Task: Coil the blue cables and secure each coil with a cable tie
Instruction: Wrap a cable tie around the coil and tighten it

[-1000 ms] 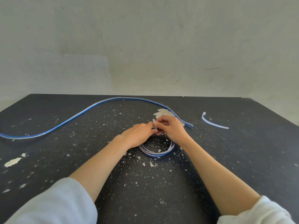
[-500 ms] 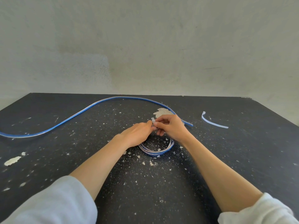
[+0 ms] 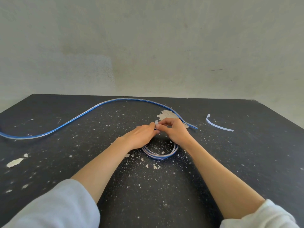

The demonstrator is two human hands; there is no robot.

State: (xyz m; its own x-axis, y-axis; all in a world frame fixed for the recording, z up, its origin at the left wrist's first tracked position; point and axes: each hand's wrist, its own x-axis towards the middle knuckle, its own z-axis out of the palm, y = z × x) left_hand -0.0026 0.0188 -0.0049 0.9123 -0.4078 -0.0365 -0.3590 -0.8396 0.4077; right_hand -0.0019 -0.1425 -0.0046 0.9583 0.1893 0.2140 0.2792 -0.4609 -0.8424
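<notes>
A small coil of blue cable (image 3: 160, 155) lies on the black table (image 3: 246, 162) in the middle, its far side hidden under my hands. My left hand (image 3: 139, 136) and my right hand (image 3: 175, 130) meet over that far side, fingertips pinching a white cable tie (image 3: 156, 123) whose head sticks up between them. A second blue cable (image 3: 69, 122) lies uncoiled in a long wave from the left edge to just right of my right hand. A spare white cable tie (image 3: 218, 125) lies flat at the right.
White paint flakes and chips are scattered over the table, with a larger flake (image 3: 166, 114) behind my hands and another (image 3: 14, 162) at the left. A pale wall rises behind the table's far edge.
Both hands stay at the coil's far side with only small finger movements on the tie. The cables and the spare tie have not moved.
</notes>
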